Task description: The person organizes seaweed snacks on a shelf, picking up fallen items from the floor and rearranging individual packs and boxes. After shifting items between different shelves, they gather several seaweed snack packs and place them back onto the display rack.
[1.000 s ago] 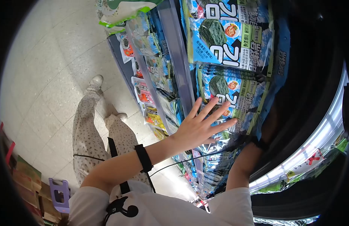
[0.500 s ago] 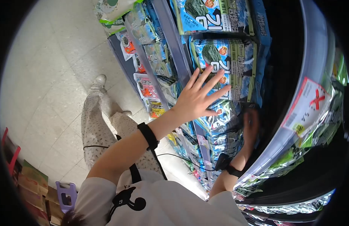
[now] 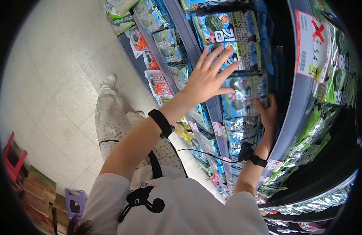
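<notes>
My left hand, fingers spread, rests against the front of an upright blue seaweed snack pack on the shelf. Another seaweed snack pack, slightly blurred, stands just below it, close to my left thumb. My right hand is at the far edge of that lower pack, its thumb on the front and its fingers behind. Above my left hand faces a further seaweed pack with a picture of dark green sheets. Part of my right hand's fingers is hidden in shadow.
A shelf rail with a price tag curves along the right, with green packs beyond it. Lower tiers on the left hold pink and orange pouches. Cardboard boxes and a purple stool stand on the floor at lower left.
My right hand has come out of the dark gap behind the packs onto one pack's edge, and that pack now stands more upright. My left hand stays spread on the packs.
</notes>
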`<move>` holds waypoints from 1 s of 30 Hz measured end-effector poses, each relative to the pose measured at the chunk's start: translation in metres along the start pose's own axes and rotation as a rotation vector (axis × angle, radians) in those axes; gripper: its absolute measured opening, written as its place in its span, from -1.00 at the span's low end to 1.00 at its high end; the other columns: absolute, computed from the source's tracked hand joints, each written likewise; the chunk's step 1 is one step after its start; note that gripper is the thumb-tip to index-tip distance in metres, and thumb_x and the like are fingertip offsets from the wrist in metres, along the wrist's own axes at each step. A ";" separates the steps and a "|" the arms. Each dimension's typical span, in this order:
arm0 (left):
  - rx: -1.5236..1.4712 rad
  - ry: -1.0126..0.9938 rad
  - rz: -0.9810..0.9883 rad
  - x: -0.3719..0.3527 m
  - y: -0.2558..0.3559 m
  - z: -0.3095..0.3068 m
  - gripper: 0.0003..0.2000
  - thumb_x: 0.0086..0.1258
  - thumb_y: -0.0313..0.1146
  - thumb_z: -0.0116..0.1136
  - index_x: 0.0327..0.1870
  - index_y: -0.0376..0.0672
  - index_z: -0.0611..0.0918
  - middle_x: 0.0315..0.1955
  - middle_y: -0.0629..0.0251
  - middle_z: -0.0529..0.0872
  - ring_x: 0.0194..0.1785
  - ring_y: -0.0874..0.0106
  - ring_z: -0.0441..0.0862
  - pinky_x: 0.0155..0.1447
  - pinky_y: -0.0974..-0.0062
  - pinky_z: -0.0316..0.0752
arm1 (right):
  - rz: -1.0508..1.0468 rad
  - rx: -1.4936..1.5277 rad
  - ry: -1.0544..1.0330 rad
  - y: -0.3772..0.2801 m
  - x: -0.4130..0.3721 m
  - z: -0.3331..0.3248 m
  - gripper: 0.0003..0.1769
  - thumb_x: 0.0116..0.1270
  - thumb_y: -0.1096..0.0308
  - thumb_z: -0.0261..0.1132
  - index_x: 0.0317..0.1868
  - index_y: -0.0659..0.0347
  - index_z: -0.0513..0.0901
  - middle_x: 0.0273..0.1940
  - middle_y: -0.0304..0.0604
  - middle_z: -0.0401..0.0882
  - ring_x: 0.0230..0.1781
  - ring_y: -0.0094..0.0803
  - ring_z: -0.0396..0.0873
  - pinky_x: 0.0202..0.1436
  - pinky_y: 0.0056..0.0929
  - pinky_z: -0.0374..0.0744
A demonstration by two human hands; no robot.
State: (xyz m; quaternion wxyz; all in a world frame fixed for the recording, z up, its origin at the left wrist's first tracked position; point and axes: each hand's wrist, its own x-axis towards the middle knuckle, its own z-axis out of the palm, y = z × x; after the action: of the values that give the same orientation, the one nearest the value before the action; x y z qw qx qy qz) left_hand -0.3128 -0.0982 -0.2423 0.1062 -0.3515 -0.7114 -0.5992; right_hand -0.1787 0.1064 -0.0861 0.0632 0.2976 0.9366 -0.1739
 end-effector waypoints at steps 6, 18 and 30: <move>-0.047 -0.170 0.092 -0.018 0.018 -0.002 -0.49 0.11 -0.22 0.32 0.13 -0.03 0.48 0.32 0.15 0.23 0.35 0.07 0.17 0.36 -0.04 0.16 | -0.075 -0.082 0.145 0.015 -0.001 0.013 -0.43 0.12 0.14 0.41 0.06 0.32 0.51 -0.09 0.07 0.58 -0.06 -0.13 0.55 0.01 -0.26 0.47; 0.032 -0.505 0.402 0.034 0.050 -0.010 -0.51 0.16 -0.36 0.23 0.16 -0.14 0.44 0.17 -0.09 0.30 0.31 -0.06 0.17 0.35 0.00 0.11 | 0.393 0.058 0.472 0.035 -0.116 0.058 -0.57 0.26 0.11 0.25 0.01 0.25 0.56 -0.04 0.09 0.56 -0.02 -0.01 0.51 0.08 -0.23 0.41; 0.134 -1.229 0.371 0.098 0.118 0.076 -0.44 0.24 0.11 0.11 0.11 -0.14 0.49 -0.17 0.00 0.65 -0.08 0.09 0.60 -0.02 0.22 0.46 | 0.642 0.540 0.751 -0.037 -0.384 0.216 -0.73 0.32 0.35 0.17 -0.01 0.26 0.56 0.01 0.01 0.54 0.10 -0.09 0.45 0.18 -0.28 0.38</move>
State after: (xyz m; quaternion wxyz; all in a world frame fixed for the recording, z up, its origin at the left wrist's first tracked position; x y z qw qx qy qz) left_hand -0.2895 0.0126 -0.1141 -0.1972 -0.7404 -0.6056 -0.2147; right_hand 0.1161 -0.2062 -0.1914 -0.3034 0.6147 0.6795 -0.2615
